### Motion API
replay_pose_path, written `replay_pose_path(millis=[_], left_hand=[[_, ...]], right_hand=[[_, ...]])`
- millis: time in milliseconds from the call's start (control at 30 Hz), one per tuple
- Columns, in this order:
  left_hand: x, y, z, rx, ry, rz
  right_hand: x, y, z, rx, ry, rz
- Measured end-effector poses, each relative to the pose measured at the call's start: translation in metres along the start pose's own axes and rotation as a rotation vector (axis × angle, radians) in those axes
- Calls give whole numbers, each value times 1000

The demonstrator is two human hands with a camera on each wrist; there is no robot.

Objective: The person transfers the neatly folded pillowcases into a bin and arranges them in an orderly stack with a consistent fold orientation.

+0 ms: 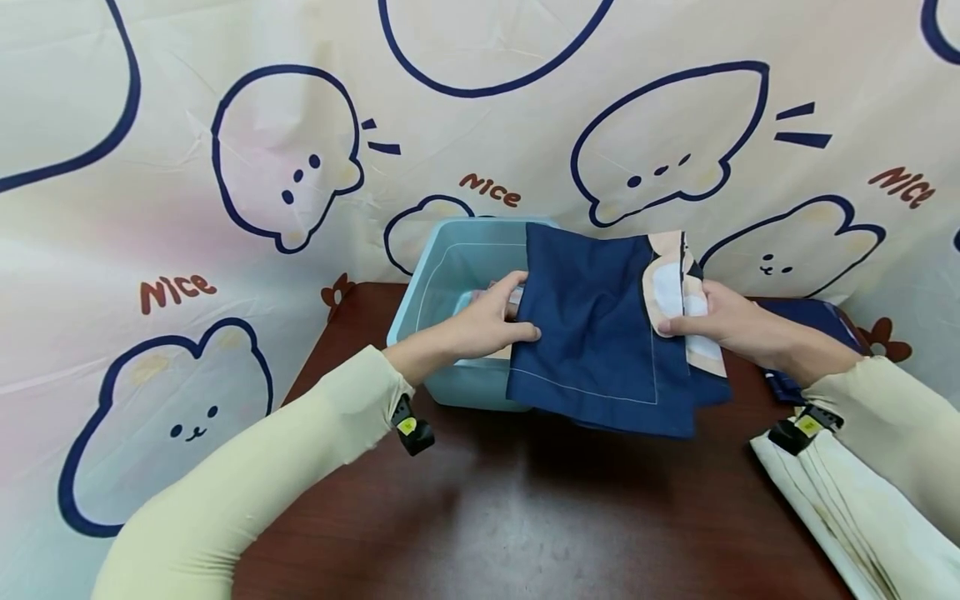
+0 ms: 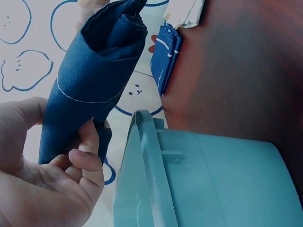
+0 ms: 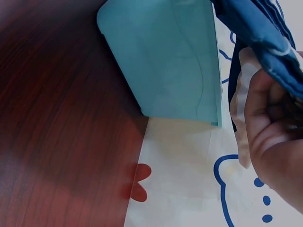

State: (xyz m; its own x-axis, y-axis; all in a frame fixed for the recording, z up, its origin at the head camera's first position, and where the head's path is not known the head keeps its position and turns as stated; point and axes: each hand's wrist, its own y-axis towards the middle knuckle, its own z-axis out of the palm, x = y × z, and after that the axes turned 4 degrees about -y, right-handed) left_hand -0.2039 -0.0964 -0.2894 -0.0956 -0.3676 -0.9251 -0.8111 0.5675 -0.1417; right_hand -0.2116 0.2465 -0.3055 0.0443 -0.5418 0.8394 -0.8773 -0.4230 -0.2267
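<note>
Lying nearest, at the right of the brown desk, is a folded pale cloth, partly behind the right sleeve. Beyond it, both hands are closed on the same piece, a dark blue cloth with a pale printed part at its right side. The left hand grips the left edge, its thumb on one face and its fingers curled against the other; the right hand pinches the right edge, thumb on the printed part. The blue cloth is raised off the desk, doubled in layers whose lower edges do not line up, and it hides the right part of a light blue bin. Whether it touches the bin's rim I cannot tell.

The step in hand looks like handling the doubled cloth between two hands, probably spreading or folding it. The next move would call for keeping both edges pinched together and evening up the layers, so that none slips loose.

Farther right, past the right forearm, lies another folded blue piece. A printed sheet hangs behind everything.
</note>
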Motion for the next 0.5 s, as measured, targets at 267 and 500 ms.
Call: replay_pose_path(millis=[267,500], left_hand=[[3,-3,-11,-16,37,-2],[6,-6,-21,-10,7,5]], right_hand=[[6,10,5,-8,-6,13],[11,17,9,0,-8,19]])
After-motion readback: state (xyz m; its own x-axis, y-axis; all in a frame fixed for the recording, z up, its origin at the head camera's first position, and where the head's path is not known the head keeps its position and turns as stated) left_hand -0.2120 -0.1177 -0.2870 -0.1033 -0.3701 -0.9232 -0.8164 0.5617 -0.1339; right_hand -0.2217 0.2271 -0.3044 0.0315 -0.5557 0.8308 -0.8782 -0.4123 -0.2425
